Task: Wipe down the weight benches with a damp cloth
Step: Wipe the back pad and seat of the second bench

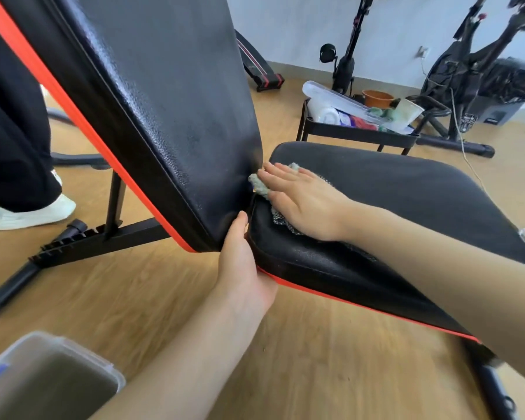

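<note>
A black weight bench with orange side trim fills the view: its backrest [164, 101] is raised steeply at the left, its seat pad [406, 201] lies to the right. My right hand [300, 198] lies flat with straight fingers on a grey-green cloth [259, 184], pressing it onto the seat where it meets the backrest. My left hand [243, 268] grips the near edge of the seat at the gap, thumb up along the backrest's lower corner, fingers hidden under the pad.
A clear plastic tub [43, 380] of murky water sits at the bottom left on the wood floor. Another person's leg and white shoe [28, 212] stand at the left. A black stand [358, 131] with supplies and exercise bikes [467, 71] are behind the bench.
</note>
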